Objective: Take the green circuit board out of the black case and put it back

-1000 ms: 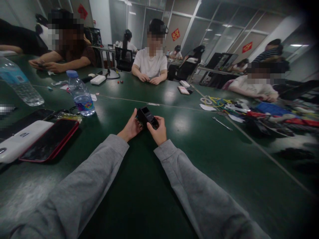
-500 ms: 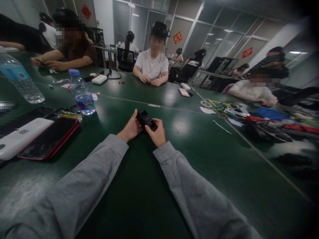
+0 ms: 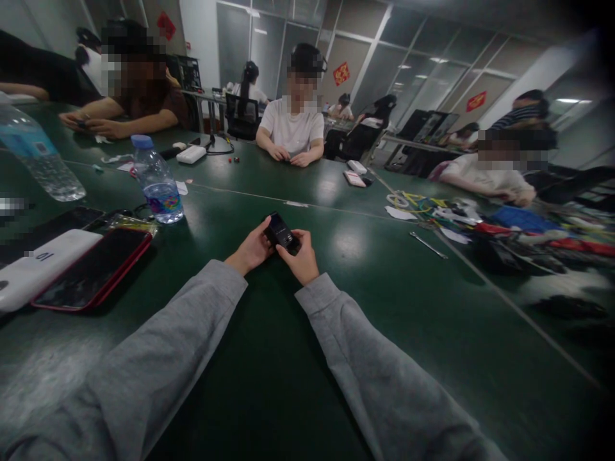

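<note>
A small black handheld device (image 3: 282, 233) with a screen at its upper end and small light markings lower down is held between both my hands, over the middle of the table. My left hand (image 3: 254, 247) grips its left side, thumb along the upper left edge. On the lower right, my right hand (image 3: 302, 257) closes round the other end, with the thumb at the near edge and a finger on the far side. The device is tilted, its face towards me. Fingers beneath it are hidden.
To the left stand two water bottles, the nearer with a blue cap (image 3: 158, 182). A red-edged phone (image 3: 96, 269) lies beside a white case (image 3: 50, 259). Right of my hands are a wrench (image 3: 428, 245) and a heap of cables (image 3: 418, 203). Other people sit around the green table (image 3: 384, 288).
My left thumb has come down from sticking up to rest on the device's edge. The right thumb has shifted slightly left, and the device's face has turned a little.
</note>
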A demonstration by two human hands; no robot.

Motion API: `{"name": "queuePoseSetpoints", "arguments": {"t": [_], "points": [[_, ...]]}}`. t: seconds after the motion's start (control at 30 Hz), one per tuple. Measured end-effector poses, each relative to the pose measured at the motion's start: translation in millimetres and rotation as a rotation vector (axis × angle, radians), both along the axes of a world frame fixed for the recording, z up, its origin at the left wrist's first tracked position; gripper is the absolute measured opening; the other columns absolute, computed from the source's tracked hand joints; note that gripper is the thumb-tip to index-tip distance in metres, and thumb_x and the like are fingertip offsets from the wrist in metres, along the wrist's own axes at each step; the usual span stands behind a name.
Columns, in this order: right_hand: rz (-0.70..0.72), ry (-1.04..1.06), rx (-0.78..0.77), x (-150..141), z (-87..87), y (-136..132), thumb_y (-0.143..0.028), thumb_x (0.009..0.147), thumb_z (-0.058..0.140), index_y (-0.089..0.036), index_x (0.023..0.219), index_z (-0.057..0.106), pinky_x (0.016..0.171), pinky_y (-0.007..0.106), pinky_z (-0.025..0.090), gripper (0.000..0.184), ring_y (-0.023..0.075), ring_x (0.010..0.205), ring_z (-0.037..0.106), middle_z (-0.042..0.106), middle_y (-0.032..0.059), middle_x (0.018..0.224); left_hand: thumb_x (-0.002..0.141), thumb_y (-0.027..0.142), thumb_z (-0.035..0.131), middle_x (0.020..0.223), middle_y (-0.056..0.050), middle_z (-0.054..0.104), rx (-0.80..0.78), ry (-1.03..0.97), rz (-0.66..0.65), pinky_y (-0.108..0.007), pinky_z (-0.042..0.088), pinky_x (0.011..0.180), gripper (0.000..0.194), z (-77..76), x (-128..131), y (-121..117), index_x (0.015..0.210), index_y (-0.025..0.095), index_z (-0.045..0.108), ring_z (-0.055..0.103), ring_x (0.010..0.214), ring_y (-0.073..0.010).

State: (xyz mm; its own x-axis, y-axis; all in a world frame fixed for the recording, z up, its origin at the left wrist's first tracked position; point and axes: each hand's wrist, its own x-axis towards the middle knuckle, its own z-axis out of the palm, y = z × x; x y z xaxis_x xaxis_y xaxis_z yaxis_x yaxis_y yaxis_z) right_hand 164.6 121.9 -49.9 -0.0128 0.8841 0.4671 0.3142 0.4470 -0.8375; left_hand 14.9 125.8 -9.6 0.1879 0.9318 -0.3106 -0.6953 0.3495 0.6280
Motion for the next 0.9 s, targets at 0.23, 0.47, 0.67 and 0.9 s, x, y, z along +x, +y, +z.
{"name": "queuePoseSetpoints", "arguments": {"t": [0.23,0.47,0.67,0.9], "points": [[0.01,-0.01,0.006,0.6,3.1,-2.6,-0.04,0.072,0.077,-0.024,0.109,0.048,0.09,0.044,0.056,0.05,0.0233,0.096,0.067,0.065,0.0063,0.107,0.091,0.03,0.069,0.075,-0.002,0.068,-0.001,0.011,0.026,-0.025,0.051,0.064,0.015,-2.8,1.4,2.0,0.088,0.015,0.066,0.064,0.065,-0.0121],[-0.005,0.002,0.05,-0.3,5.8,-5.0,-0.04,0.072,0.077,-0.023,0.108,0.049,0.089,0.043,0.056,0.049,0.0234,0.095,0.066,0.064,0.0065,0.106,0.091,0.03,0.07,0.08,-0.004,0.069,0.009,0.049,0.049,-0.026,0.052,0.067,0.015,-4.1,2.5,3.6,0.092,0.016,0.066,0.065,0.071,-0.0143],[-0.023,-0.01,0.085,0.3,6.7,-5.9,-0.04,0.072,0.078,-0.023,0.108,0.05,0.087,0.042,0.055,0.048,0.0232,0.094,0.065,0.065,0.0064,0.105,0.087,0.033,0.075,0.081,-0.004,0.069,0.03,0.045,0.053,-0.024,0.052,0.068,0.02,-8.5,3.1,5.2,0.091,0.016,0.065,0.065,0.072,-0.0131],[-0.036,-0.012,0.115,-0.5,7.4,-6.9,-0.039,0.072,0.078,-0.023,0.107,0.051,0.087,0.043,0.055,0.047,0.0243,0.094,0.065,0.065,0.0074,0.105,0.084,0.035,0.078,0.084,-0.004,0.069,0.031,0.067,0.07,-0.025,0.052,0.072,0.024,-10.0,2.8,5.0,0.093,0.017,0.066,0.065,0.075,-0.0139]]}}
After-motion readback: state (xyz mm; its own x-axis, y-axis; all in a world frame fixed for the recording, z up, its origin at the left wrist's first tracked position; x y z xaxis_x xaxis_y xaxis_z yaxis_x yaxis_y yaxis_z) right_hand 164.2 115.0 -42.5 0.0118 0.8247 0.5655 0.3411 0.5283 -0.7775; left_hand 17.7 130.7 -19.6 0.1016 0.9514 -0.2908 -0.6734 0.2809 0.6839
